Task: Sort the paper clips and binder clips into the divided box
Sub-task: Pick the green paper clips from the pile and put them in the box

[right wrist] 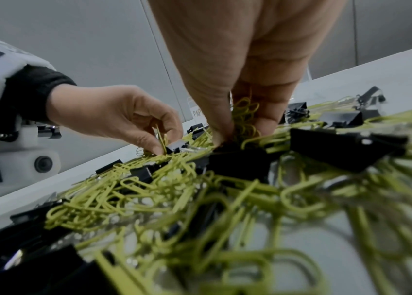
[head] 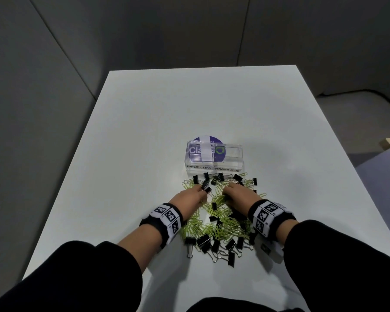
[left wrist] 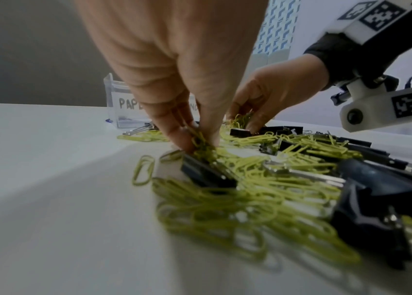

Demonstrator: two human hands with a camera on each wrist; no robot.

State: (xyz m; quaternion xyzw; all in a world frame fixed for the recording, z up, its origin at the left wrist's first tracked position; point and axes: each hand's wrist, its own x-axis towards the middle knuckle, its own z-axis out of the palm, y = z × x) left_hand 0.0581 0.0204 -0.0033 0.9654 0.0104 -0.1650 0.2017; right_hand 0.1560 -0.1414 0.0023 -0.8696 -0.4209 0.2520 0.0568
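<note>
A heap of yellow-green paper clips (head: 221, 224) mixed with black binder clips (head: 204, 240) lies on the white table (head: 144, 122). Just beyond it stands a clear divided box (head: 214, 157), its front labelled PAPER CLIPS and BINDER CLIPS. My left hand (head: 195, 194) reaches into the far left of the heap and pinches a bunch of paper clips (left wrist: 201, 145) between thumb and fingers. My right hand (head: 233, 192) is beside it, fingers curled round another bunch of paper clips (right wrist: 245, 117). Both hands are low on the pile.
A purple round sticker (head: 206, 149) shows through the box's left half. Grey padded walls (head: 54, 64) surround the table. A light seat edge (head: 383, 176) lies to the right. Bare tabletop stretches beyond the box and to the left of the heap.
</note>
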